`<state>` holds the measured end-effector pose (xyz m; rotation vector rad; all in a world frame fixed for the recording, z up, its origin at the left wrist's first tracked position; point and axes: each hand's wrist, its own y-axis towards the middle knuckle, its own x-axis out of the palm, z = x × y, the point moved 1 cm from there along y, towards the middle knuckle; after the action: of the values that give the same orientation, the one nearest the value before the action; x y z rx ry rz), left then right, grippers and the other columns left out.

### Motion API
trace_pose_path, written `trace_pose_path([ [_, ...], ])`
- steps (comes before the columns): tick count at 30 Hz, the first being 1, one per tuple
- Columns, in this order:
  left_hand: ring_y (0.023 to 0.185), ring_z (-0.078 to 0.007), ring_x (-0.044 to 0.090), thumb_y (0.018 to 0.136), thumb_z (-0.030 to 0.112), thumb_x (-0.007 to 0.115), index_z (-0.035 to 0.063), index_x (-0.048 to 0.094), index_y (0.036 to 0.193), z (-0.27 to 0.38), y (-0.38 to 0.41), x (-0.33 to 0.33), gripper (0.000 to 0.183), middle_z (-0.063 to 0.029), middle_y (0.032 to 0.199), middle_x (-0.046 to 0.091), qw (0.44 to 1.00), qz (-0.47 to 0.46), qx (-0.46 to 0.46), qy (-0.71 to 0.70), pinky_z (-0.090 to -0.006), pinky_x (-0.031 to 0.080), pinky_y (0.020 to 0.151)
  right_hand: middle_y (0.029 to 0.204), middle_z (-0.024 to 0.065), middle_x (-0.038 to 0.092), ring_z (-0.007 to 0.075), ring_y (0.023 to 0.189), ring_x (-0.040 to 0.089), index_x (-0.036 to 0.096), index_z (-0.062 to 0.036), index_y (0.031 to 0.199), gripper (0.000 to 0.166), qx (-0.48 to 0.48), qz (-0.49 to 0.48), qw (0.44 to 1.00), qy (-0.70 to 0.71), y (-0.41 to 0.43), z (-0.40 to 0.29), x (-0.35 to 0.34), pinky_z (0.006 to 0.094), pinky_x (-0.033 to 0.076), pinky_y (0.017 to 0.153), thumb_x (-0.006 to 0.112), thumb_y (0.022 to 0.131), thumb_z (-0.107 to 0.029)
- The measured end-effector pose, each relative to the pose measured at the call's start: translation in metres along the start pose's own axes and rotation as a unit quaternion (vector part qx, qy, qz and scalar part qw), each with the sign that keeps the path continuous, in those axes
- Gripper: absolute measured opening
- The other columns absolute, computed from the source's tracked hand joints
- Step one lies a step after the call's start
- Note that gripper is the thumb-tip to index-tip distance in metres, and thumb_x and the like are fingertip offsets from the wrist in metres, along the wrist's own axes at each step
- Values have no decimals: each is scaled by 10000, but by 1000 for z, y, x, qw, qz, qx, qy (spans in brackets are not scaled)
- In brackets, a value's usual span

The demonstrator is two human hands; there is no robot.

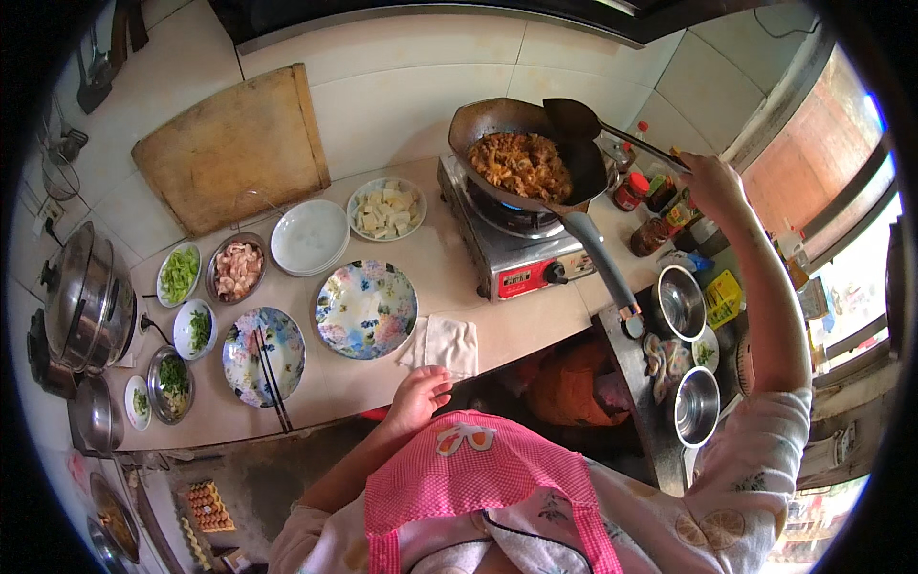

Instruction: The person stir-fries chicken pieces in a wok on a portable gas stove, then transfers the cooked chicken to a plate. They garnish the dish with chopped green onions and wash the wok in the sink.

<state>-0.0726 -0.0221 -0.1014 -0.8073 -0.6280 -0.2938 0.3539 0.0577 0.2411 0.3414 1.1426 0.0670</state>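
Observation:
My right hand (pixel 706 188) grips the handle of a dark wok spatula (pixel 571 119), whose blade is raised at the far right rim of the wok (pixel 495 111). Browned, saucy chopped food (pixel 522 166) lies in the wok, which sits on a portable gas stove (pixel 502 251) with a blue flame showing. The wok's grey handle (pixel 599 251) points towards me. My left hand (pixel 423 393) hangs before the counter edge with fingers loosely curled and holds nothing. Just beyond it is a folded white cloth (pixel 452 344), beside an empty floral plate (pixel 366 310).
Left on the counter are a second floral plate (pixel 244 359) with chopsticks (pixel 271 380), stacked white plates (pixel 310 237), cubed tofu (pixel 387 209), sliced raw meat (pixel 239 269) and chopped greens (pixel 179 276). Steel bowls (pixel 680 303), a red-lidded jar (pixel 631 191) and several bottles crowd the right.

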Motion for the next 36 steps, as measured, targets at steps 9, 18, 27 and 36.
trace_pose_path([
  [9, 877, -154, 553, 875, 146, 589, 118, 545, 1024, -25, 28, 37, 158, -27, 998, 593, 999, 1, 25, -40, -331, 448, 767, 833, 150, 660, 278, 734, 654, 660, -1, 922, 316, -75, -151, 985, -15, 95, 2, 65, 373, 544, 682, 599, 831, -297],
  [18, 858, -145, 551, 861, 126, 601, 100, 546, 1029, -37, 46, 73, 179, -29, 971, 594, 996, 59, 39, -55, -310, 466, 758, 702, 106, 643, 234, 633, 614, 675, -63, 915, 294, -114, -229, 951, 175, 103, 16, 72, 371, 500, 611, 575, 863, -334],
  [27, 839, -143, 556, 856, 110, 591, 100, 541, 987, -43, 65, 113, 140, -29, 927, 600, 995, 65, 47, -57, -305, 461, 760, 792, 79, 674, 203, 737, 643, 665, -135, 1057, 276, -252, 30, 967, 5, 68, 50, -30, 360, 488, 673, 649, 800, -234],
  [36, 849, -147, 563, 858, 107, 589, 103, 542, 981, -58, 72, 126, 132, -32, 923, 607, 995, 82, 28, -51, -302, 460, 752, 811, 4, 620, 174, 767, 648, 596, -158, 1122, 305, -303, 31, 926, -221, 40, 11, 1, 305, 502, 642, 588, 818, -180],
])
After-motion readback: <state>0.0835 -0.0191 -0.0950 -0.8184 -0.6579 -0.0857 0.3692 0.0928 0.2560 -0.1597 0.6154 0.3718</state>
